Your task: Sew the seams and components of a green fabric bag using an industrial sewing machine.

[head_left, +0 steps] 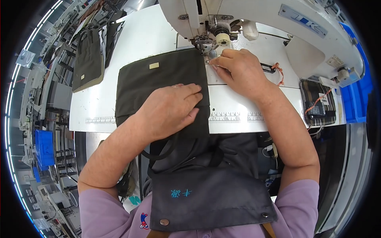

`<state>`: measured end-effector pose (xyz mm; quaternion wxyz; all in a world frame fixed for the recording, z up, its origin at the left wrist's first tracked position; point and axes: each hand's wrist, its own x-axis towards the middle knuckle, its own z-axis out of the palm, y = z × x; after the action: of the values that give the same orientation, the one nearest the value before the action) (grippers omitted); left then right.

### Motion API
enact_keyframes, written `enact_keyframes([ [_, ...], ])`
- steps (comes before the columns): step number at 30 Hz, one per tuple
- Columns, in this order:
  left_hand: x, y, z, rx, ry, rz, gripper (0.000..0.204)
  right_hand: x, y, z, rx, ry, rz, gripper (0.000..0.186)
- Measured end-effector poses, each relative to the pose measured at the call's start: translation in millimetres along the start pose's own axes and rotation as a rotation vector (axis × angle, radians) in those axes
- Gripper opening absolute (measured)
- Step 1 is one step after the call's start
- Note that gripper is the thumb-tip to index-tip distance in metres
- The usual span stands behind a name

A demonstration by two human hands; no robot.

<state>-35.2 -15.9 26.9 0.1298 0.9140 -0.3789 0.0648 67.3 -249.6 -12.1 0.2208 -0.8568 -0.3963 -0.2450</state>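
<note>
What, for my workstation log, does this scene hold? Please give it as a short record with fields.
Left hand: palm down on the dark bag
Right hand: fingertips beside the bag's upper right edge; grip unclear
Machine: white sewing machine, beyond that corner
Table: white, ruler scale along near edge
Far left: second dark bag
Far right: brown plaid item

The bag (158, 83) I touch is very dark green, nearly black, with a little gold tag (154, 66). Left of the bag, the other bag (89, 59) is just as dark. Right of the bag are brown-and-black striped cloth (309, 90) and a bright blue bin (356, 97). Past the bag, my sewing machine (258, 12) is white.
</note>
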Motion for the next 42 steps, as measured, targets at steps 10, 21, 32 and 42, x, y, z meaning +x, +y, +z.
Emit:
enact_keyframes([
  [10,-8,5,14,0.132,0.132,0.077,0.022,-7,0,-9,0.124,-0.043,-0.104,0.01],
  [21,-4,2,11,-0.021,0.253,-0.028,0.014,-4,-10,-7,0.208,-0.053,-0.3,0.015],
  [32,-13,-2,2,-0.228,-0.084,-0.155,0.056,-3,-13,-14,0.282,-0.106,-0.237,0.015],
  [42,6,-43,7,-0.211,-0.053,-0.126,0.045,6,-13,-9,0.156,-0.105,-0.146,0.018],
])
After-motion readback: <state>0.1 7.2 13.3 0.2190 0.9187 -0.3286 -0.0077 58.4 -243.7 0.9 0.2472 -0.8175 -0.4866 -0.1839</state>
